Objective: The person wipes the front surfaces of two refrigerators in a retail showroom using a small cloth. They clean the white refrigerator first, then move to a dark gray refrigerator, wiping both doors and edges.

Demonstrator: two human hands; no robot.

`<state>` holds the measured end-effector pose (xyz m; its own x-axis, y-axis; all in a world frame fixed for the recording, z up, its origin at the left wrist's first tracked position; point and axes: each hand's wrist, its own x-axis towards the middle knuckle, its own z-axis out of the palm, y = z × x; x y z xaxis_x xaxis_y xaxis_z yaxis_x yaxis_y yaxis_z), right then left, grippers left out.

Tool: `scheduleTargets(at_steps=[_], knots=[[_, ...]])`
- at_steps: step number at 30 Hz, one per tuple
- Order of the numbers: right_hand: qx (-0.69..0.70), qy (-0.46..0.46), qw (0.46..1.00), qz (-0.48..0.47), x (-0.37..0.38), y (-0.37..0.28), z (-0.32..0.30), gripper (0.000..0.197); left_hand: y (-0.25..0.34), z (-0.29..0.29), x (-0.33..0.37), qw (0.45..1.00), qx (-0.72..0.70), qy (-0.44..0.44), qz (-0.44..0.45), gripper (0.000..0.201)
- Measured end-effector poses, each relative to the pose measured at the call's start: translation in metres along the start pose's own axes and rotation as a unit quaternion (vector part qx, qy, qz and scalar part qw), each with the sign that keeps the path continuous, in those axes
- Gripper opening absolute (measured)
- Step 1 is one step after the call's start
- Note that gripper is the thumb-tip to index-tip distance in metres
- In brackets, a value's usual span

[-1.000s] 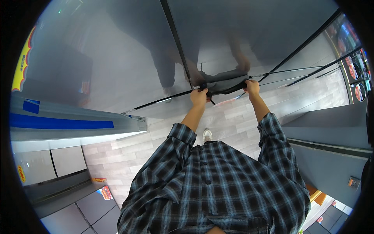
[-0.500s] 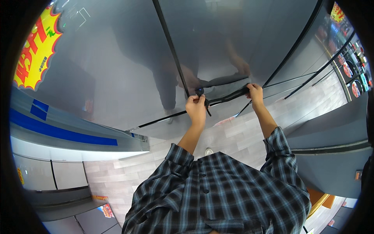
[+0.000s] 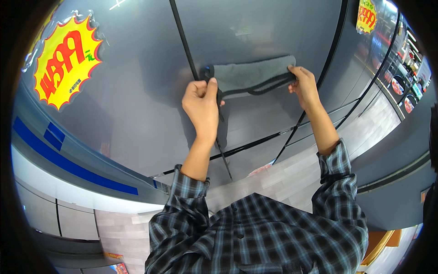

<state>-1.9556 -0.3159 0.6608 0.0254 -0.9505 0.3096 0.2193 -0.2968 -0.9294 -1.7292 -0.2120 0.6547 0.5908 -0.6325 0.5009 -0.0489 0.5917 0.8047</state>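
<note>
A folded grey cloth (image 3: 253,74) with black edging stretches sideways between my two hands, up against the glossy dark grey door panel (image 3: 273,27). My left hand (image 3: 200,106) is closed on its left end, thumb and fingers pinched; a black strip dangles beneath the fingers there. At the right end my right hand (image 3: 304,86) pinches the cloth's black-edged corner between thumb and fingers. A small dark round spot shows at the cloth's upper left corner, too small to make out. Whether the cloth touches the panel all along cannot be told.
A dark vertical seam (image 3: 181,34) divides the panels left of the cloth. At the left hangs a yellow and red starburst sign (image 3: 68,61); another sign (image 3: 366,17) is at upper right. A dark grey cabinet (image 3: 397,160) stands right of me, above pale plank flooring (image 3: 292,176).
Both hands have risen up the panel with the cloth, which now shows more of its grey face. My left hand has also shifted leftward. The view has tilted slightly.
</note>
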Motion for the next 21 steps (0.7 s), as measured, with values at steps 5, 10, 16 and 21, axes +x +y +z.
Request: scheduleTargets(at_steps=[5, 10, 16, 21], knots=[[-0.006, -0.026, 0.998, -0.057, 0.016, -0.053, 0.013, 0.024, 0.050, 0.012, 0.030, 0.998, 0.009, 0.000, 0.070, 0.018], [-0.021, -0.021, 0.993, -0.111, 0.022, -0.095, 0.027, 0.030, 0.085, 0.019, 0.049, 0.992, 0.006, 0.009, 0.122, 0.017], [-0.014, -0.029, 0.991, -0.133, 0.031, -0.116, 0.040, 0.032, 0.110, 0.023, 0.064, 0.991, 0.018, 0.034, 0.125, 0.019], [-0.006, -0.019, 0.990, -0.137, 0.032, -0.121, 0.051, 0.033, 0.110, 0.017, 0.071, 0.992, 0.000, 0.044, 0.122, 0.019]])
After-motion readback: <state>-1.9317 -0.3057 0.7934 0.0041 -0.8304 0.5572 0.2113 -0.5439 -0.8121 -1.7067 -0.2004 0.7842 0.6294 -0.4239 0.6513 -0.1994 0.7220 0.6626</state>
